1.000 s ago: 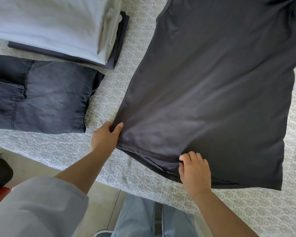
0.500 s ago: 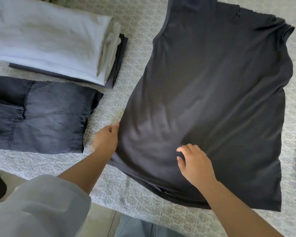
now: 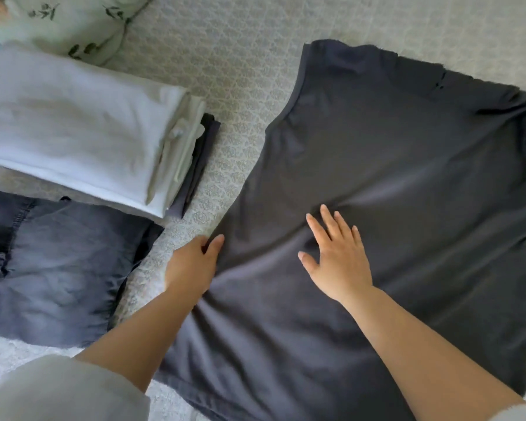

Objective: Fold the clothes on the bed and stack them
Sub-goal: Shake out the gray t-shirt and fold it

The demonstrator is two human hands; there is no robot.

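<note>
On the bed: dark shirt (image 3: 392, 223) lies spread flat on the patterned bedspread (image 3: 240, 71), neck end far from the person, hem at the near edge of the bed.
Left hand: left hand (image 3: 192, 268) sits at the shirt's left side edge, thumb on top of the fabric and fingers seemingly tucked at or under the edge; the grip appears to be a light pinch, though the fingertips are hidden.
Right hand: right hand (image 3: 337, 256) lies flat on the middle of the shirt, fingers straight and spread, holding nothing.
Step in hand: judged to be smoothing the shirt before the first fold.
Method: the flat palm should sweep outward from the centre toward the sleeve side while the left hand keeps the edge anchored, so the diagonal creases near the palm are pushed out, not trapped.
Fold line: the left edge runs at a slant; squaring it first would probably give a neater fold.
Right edge: the far-right sleeve area is bunched and needs flattening.
Near edge: the hem reaches the bed's near edge; whether it overhangs cannot be told.
Left side: folded dark jeans (image 3: 58, 268) and a white folded stack (image 3: 82, 141) lie beside the shirt, apart from it, with a strip of bedspread between.
Open room: bare bedspread lies beyond the neck end; the left strip is narrow, so folding inward is the safer direction.
</note>
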